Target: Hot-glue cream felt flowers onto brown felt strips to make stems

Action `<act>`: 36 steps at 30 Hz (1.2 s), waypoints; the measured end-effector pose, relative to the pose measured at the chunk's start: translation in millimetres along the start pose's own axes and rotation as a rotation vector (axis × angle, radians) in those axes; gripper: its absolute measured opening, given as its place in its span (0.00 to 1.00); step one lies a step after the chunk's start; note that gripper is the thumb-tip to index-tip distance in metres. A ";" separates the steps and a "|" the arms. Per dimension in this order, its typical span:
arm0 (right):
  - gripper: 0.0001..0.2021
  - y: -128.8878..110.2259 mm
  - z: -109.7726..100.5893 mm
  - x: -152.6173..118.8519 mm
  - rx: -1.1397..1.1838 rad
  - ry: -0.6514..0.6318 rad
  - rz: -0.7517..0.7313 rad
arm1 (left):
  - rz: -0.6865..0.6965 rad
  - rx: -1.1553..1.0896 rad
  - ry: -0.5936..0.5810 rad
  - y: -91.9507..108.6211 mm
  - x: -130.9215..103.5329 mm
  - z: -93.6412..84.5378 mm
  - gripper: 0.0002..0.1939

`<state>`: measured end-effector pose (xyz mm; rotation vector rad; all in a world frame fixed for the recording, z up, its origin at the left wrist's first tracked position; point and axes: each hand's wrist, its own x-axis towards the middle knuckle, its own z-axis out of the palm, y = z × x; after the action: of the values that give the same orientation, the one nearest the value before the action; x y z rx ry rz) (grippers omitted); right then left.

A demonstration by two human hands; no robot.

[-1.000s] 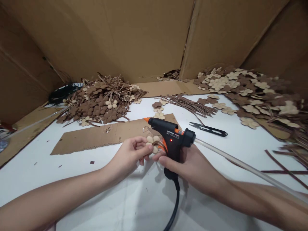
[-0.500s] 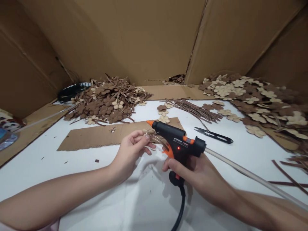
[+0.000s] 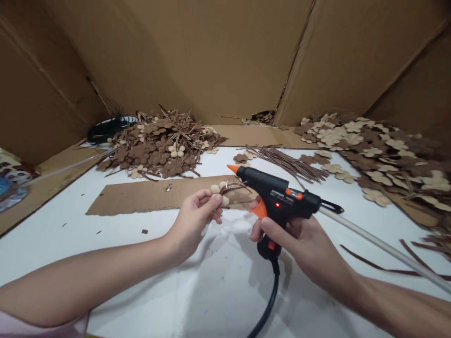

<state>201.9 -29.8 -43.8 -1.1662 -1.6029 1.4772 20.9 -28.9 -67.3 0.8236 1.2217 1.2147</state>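
Note:
Between the thumb and fingers of my left hand [image 3: 197,216] is a cream flower [image 3: 215,189] with a thin brown strip [image 3: 234,186] curving off to the right. My right hand [image 3: 292,234] is wrapped round the handle of a black glue gun [image 3: 271,188] with an orange nozzle and trigger and a lit red light. Its nozzle points left, just above and right of the flower, apart from it. A clear glue stick [image 3: 373,239] runs out of the gun's back. Below both hands' front edge lies a cardboard strip [image 3: 130,197].
A heap of brown and cream flowers [image 3: 158,145] stands at the back left, another flower pile [image 3: 380,150] at the right. A bundle of brown strips [image 3: 289,162] lies at the back. Black snips [image 3: 333,206] are partly behind the gun. Cardboard walls [image 3: 183,61] rise behind.
The glue gun in my right hand has moved right, away from my left hand. The flower's petals now show more openly in my left fingers, and the snips have become partly covered.

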 end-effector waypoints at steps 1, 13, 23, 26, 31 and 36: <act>0.14 -0.1 -1.7 1.4 0.015 0.020 -0.007 | 0.000 -0.011 0.002 0.1 0.3 0.1 0.08; 0.26 10.2 -5.9 6.3 0.003 0.101 0.021 | -0.014 -0.111 0.002 1.0 7.7 -6.4 0.06; 0.27 14.6 0.6 4.3 -0.104 0.017 0.078 | 0.026 -0.108 0.019 0.5 6.4 -5.9 0.08; 0.28 15.0 1.1 4.4 -0.115 0.019 0.098 | 0.035 -0.097 0.019 0.6 6.0 -5.4 0.08; 0.28 13.9 1.2 4.4 -0.125 0.002 0.115 | 0.024 -0.110 0.002 -0.7 6.2 -5.8 0.09; 0.28 13.0 1.7 5.7 -0.155 -0.006 0.107 | 0.021 -0.116 0.010 -0.4 5.8 -4.9 0.09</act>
<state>200.5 -25.8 -57.4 -1.3543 -1.7067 1.4448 15.7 -24.0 -70.1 0.7467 1.1417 1.2961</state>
